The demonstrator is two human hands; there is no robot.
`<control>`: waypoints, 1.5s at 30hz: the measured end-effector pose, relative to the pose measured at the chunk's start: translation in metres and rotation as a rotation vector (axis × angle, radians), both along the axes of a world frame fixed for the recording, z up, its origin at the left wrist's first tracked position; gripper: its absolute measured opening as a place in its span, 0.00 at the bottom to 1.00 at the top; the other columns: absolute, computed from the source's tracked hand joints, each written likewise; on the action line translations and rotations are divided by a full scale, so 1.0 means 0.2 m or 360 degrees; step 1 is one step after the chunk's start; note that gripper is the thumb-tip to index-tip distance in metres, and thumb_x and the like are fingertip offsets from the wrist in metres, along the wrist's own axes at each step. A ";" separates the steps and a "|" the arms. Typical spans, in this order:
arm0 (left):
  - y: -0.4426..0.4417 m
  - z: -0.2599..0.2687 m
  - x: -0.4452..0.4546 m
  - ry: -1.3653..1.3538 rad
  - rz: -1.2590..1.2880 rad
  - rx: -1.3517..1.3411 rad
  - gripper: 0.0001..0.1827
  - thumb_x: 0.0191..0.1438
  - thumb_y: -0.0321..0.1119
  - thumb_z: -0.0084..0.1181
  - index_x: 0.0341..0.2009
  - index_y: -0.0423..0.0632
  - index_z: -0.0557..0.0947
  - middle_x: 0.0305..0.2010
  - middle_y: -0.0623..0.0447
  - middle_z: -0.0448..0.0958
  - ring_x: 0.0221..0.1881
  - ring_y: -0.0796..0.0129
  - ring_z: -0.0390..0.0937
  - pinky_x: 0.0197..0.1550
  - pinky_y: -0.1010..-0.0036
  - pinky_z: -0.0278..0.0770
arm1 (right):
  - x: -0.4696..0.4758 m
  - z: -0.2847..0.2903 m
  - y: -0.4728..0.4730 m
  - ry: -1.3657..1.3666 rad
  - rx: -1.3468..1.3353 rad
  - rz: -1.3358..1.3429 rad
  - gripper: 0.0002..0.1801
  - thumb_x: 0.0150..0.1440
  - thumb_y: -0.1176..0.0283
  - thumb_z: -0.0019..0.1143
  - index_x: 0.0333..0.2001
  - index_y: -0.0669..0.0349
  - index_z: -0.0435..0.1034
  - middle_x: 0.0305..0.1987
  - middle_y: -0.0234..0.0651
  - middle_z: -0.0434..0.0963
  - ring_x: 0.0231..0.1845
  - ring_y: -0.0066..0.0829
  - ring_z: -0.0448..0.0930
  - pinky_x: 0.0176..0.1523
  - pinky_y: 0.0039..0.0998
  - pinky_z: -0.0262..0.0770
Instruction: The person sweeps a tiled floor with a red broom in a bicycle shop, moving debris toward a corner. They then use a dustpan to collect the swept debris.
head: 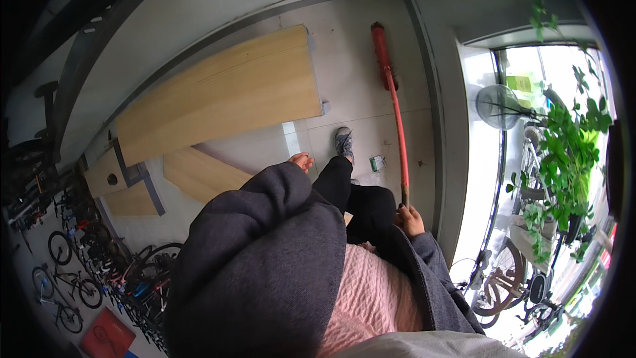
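My right hand (410, 220) is shut around the upper end of a red push broom's handle (401, 144). The broom head (380, 52), red with dark bristles, rests on the tiled floor ahead, close to the right-hand wall. My left hand (301, 161) hangs in front of the dark grey coat sleeve with its fingers loosely curled. Nothing shows in it, but the sleeve hides part of the hand. On the floor between my shoe (343, 141) and the broom handle lies a small green and white packet (377, 163).
A long wood-coloured panel (223, 84) lies ahead on the left, with smaller wooden pieces (203, 171) nearby. Many bicycles (74, 283) stand far left. At right, a leafy green plant (566, 159) and a round glass vessel (499, 107) are by a bright window.
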State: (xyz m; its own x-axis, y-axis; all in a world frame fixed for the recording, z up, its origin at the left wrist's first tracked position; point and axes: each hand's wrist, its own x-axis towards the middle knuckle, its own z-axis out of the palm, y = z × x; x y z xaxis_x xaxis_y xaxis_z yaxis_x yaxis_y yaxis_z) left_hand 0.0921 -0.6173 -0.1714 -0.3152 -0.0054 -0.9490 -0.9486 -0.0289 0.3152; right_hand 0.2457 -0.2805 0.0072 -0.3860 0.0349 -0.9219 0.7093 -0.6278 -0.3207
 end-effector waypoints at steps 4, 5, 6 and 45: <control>-0.08 -0.16 0.02 -0.0064 0.0221 -0.0103 0.14 0.51 0.36 0.45 0.44 0.53 0.69 0.36 0.55 0.75 0.30 0.77 0.71 0.27 0.82 0.66 | -0.07 0.10 0.10 -0.0012 0.0196 0.0231 0.06 0.55 0.70 0.44 0.29 0.58 0.59 0.14 0.24 0.59 0.11 0.16 0.57 0.13 0.19 0.50; -0.09 -0.20 0.01 -0.0082 0.0266 -0.0106 0.14 0.51 0.35 0.44 0.44 0.52 0.69 0.36 0.55 0.75 0.30 0.77 0.71 0.25 0.83 0.66 | -0.10 0.12 0.13 -0.0011 0.0234 0.0257 0.05 0.55 0.70 0.43 0.29 0.57 0.59 0.14 0.24 0.59 0.11 0.16 0.57 0.12 0.19 0.50; -0.10 -0.25 0.02 -0.0062 0.0375 -0.0112 0.14 0.50 0.35 0.45 0.43 0.51 0.70 0.36 0.54 0.75 0.31 0.76 0.71 0.27 0.82 0.67 | -0.14 0.13 0.16 -0.0030 0.0245 0.0258 0.05 0.55 0.70 0.42 0.29 0.56 0.58 0.14 0.24 0.58 0.10 0.16 0.56 0.12 0.19 0.50; -0.07 -1.21 0.42 0.0306 0.1615 0.0202 0.22 0.47 0.51 0.52 0.47 0.61 0.69 0.48 0.65 0.68 0.49 0.75 0.61 0.48 0.70 0.52 | -0.69 -0.06 0.42 -0.0676 0.0744 0.1196 0.08 0.54 0.70 0.37 0.36 0.61 0.60 0.15 0.29 0.60 0.08 0.21 0.59 0.10 0.24 0.56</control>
State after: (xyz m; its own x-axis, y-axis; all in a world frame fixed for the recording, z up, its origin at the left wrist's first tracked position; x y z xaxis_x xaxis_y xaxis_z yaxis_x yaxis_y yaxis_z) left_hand 0.1752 -0.6317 -0.4134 -0.3641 -0.2562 -0.8954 -0.3942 -0.8286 0.3974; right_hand 0.1079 -0.1959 -0.0047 -0.0967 0.3127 -0.9449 0.9860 0.1596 -0.0481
